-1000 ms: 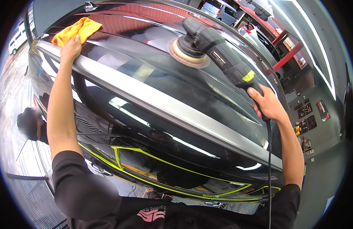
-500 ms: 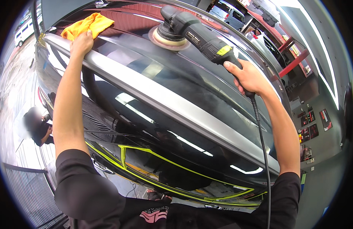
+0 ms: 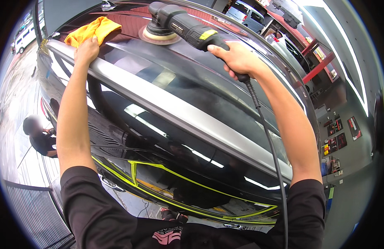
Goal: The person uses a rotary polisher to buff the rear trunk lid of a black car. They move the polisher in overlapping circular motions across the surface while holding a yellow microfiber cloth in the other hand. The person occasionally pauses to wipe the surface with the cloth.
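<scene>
My right hand [image 3: 237, 59] is wrapped round the rear handle of a black car polisher [image 3: 185, 29]. Its round pale pad [image 3: 159, 38] lies on the glossy dark car roof [image 3: 130, 68], toward the far side. A black power cord [image 3: 262, 118] runs from the handle down past my right forearm. My left hand [image 3: 87, 50] is closed on an orange cloth [image 3: 92, 31] at the roof's left end, the wrist beside the silver roof rail [image 3: 159, 93]. The left fingertips are partly hidden by the cloth and the hand.
Yellow-green masking tape [image 3: 188, 180] outlines the side windows below me. Another person [image 3: 40, 137] crouches at the left beside the car. A barred metal gate [image 3: 32, 207] stands at lower left. Tools [image 3: 335, 141] hang on the right wall, and other vehicles [image 3: 245, 15] are parked beyond.
The polisher has slid left and a little farther away across the roof, carried by my right hand. The cord shifted along with it. My left hand and the cloth stay nearly in place.
</scene>
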`<state>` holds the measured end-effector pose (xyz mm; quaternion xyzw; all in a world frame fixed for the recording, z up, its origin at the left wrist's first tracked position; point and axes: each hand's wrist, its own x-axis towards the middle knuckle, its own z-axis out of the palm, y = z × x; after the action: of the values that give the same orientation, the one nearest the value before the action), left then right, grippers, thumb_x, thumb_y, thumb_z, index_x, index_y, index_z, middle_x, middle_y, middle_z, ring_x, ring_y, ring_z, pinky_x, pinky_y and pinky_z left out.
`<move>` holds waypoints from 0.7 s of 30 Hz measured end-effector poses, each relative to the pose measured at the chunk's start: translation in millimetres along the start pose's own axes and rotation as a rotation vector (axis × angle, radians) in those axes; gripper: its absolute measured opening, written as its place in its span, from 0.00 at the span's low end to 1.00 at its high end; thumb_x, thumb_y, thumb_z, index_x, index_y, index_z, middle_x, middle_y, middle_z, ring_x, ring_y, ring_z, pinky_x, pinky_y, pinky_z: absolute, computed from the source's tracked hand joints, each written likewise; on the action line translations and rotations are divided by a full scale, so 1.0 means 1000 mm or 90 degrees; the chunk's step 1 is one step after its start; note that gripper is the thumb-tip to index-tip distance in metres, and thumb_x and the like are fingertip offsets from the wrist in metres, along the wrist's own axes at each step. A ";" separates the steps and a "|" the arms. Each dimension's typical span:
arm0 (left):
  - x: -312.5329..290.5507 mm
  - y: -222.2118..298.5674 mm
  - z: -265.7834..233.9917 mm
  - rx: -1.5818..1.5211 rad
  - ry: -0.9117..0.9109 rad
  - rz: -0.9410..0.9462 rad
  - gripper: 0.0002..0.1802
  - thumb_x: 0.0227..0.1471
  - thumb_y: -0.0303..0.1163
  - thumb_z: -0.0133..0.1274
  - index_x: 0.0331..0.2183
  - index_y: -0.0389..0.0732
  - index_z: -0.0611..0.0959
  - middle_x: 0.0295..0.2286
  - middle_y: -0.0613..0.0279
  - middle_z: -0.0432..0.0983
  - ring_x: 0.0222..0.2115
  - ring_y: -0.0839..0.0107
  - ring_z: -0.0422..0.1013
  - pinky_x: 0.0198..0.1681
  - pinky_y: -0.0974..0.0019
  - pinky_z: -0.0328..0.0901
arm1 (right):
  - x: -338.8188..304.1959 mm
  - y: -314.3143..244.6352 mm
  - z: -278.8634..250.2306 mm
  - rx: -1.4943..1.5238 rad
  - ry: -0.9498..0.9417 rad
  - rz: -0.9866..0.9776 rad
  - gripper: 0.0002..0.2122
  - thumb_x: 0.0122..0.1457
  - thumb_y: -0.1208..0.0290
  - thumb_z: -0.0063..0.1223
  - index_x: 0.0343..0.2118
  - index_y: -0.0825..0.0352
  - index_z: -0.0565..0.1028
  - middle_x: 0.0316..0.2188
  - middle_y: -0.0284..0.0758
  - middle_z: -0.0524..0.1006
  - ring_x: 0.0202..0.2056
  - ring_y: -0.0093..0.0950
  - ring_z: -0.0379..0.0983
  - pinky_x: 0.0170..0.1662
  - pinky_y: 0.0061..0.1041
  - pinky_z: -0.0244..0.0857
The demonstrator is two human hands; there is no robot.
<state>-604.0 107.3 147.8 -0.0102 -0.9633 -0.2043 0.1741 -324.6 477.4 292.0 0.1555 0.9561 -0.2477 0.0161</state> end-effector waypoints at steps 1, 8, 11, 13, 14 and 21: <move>0.000 0.000 0.000 0.005 0.002 0.001 0.33 0.66 0.52 0.27 0.55 0.41 0.78 0.56 0.48 0.73 0.60 0.50 0.65 0.65 0.45 0.52 | 0.000 -0.002 0.001 -0.006 0.006 0.009 0.24 0.65 0.45 0.50 0.39 0.68 0.70 0.17 0.30 0.71 0.14 0.18 0.68 0.16 0.22 0.64; 0.011 -0.012 0.007 0.010 -0.018 0.000 0.33 0.66 0.52 0.27 0.56 0.42 0.77 0.56 0.48 0.73 0.60 0.50 0.65 0.65 0.42 0.51 | -0.010 0.026 -0.008 -0.012 0.000 0.010 0.25 0.65 0.44 0.50 0.39 0.68 0.70 0.16 0.29 0.71 0.14 0.18 0.69 0.15 0.21 0.64; 0.014 -0.009 0.013 0.002 -0.004 0.013 0.34 0.66 0.53 0.27 0.56 0.41 0.77 0.55 0.46 0.73 0.60 0.49 0.65 0.65 0.43 0.52 | -0.033 0.047 -0.020 -0.015 0.008 0.043 0.25 0.65 0.44 0.50 0.39 0.68 0.70 0.16 0.29 0.71 0.14 0.18 0.69 0.15 0.21 0.64; 0.021 -0.015 0.016 0.009 -0.008 0.017 0.35 0.66 0.54 0.28 0.56 0.42 0.76 0.55 0.45 0.72 0.59 0.47 0.65 0.64 0.44 0.53 | -0.051 0.061 -0.028 -0.004 0.020 0.082 0.26 0.65 0.43 0.49 0.37 0.68 0.69 0.16 0.29 0.70 0.14 0.18 0.68 0.15 0.21 0.63; 0.027 -0.021 0.019 0.014 -0.011 0.013 0.35 0.65 0.55 0.28 0.57 0.42 0.76 0.56 0.45 0.72 0.60 0.47 0.65 0.64 0.44 0.54 | -0.060 0.070 -0.032 -0.002 0.026 0.092 0.26 0.65 0.42 0.50 0.38 0.69 0.70 0.17 0.30 0.71 0.14 0.19 0.69 0.16 0.22 0.64; 0.078 -0.076 0.027 0.032 -0.078 0.061 0.36 0.66 0.56 0.25 0.57 0.42 0.75 0.57 0.48 0.71 0.59 0.45 0.64 0.63 0.47 0.56 | -0.132 0.137 -0.058 0.019 0.080 0.173 0.26 0.65 0.42 0.50 0.37 0.69 0.70 0.17 0.29 0.71 0.15 0.20 0.70 0.17 0.24 0.65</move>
<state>-693.0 43.8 121.7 -0.0641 -0.9754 -0.1702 0.1243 -154.4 580.3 292.6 0.2993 0.9214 -0.2475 -0.0127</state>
